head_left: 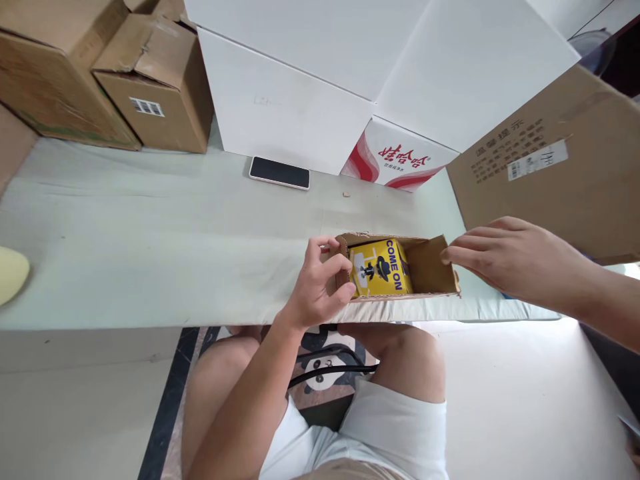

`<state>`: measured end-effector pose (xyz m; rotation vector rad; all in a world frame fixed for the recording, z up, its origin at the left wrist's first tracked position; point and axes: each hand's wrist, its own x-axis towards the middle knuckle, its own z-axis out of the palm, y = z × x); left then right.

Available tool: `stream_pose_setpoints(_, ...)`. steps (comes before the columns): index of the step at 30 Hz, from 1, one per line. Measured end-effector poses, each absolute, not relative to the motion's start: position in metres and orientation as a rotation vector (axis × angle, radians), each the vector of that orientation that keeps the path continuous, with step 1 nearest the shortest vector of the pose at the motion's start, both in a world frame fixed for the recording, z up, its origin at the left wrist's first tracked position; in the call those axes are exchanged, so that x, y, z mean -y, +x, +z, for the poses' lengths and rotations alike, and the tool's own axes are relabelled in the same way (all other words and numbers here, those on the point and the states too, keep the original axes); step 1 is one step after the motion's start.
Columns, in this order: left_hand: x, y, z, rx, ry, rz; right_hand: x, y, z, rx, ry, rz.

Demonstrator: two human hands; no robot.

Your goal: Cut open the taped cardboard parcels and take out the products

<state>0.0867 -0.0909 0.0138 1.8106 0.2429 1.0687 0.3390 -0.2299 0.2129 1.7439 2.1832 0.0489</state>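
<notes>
A yellow printed box (377, 270) lettered "COME ON" in dark capitals sits inside a long, open-topped brown cardboard carton (431, 263), filling its 9 o'clock end and leaving the 3 o'clock end bare. At the carton's 9 o'clock end, a person's left hand (320, 280) has its fingers curled over the wall, gripping it; whether they also press the yellow box is hard to tell. At the 3 o'clock end, the right hand (493, 253) pinches the upright end panel's edge between closed fingers. The carton rests near the front edge of a bench (150, 247) draped in pale green cloth. From the carton, a flat black-faced phone with a light rim (280, 173) lies at 10 o'clock, with a brown cardboard box bearing a barcode label (173, 110) farther along that line. A white box with red swirls and red characters (395, 157) stands at 12 o'clock, a large printed brown cardboard panel (550, 180) at 2, and a rounded pale yellow object (11, 275) well away at 9.
</notes>
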Motion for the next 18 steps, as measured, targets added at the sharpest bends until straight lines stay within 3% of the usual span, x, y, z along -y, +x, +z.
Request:
stream_pose_setpoints(3,0.091,0.089,0.013,-0.222,1.814,1.056,0.222,0.319,0.213,-2.151,1.605,-0.022)
stream_pose_setpoints(7,0.091,0.09,0.012,-0.199,1.805,1.064,0.214,0.3,0.195,-2.104,1.729,-0.203)
stream_pose_setpoints(15,0.09,0.087,0.015,-0.278,1.841,1.017,0.238,0.305,0.141,-1.977,2.586,-0.557)
stream_pose_setpoints(18,0.091,0.087,0.016,-0.295,1.855,1.027,0.244,0.308,0.132,-1.808,2.914,-1.072)
